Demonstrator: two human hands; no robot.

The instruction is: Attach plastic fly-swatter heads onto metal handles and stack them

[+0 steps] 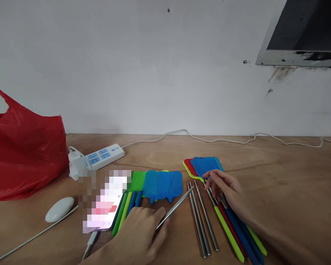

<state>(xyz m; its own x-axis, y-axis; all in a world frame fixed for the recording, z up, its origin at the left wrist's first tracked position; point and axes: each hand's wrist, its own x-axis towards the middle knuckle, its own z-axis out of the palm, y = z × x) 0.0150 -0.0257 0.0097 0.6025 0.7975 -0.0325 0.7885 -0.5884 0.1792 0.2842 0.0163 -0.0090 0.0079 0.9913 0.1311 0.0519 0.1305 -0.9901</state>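
Observation:
My left hand (142,232) is closed around a thin metal rod (178,206), which points up and to the right. Under and beside that hand lie several green, yellow and blue handles (125,209). Behind them are loose mesh fly swatter heads, green (137,182) and blue (162,185). Bare metal rods (199,221) rest side by side between my hands. My right hand (226,187), fingers loosely bent and apart, is over the metal shafts of assembled fly swatters (228,232). Its fingertips reach the lower edge of their blue head (206,166); whether they touch is unclear.
A phone (110,202) with a lit screen leans left of the handles, a cable at its base. Beyond it stands a white power strip (106,156). At far left are a red plastic bag (27,151) and a white mouse (60,209). A cord (217,140) runs along the wall.

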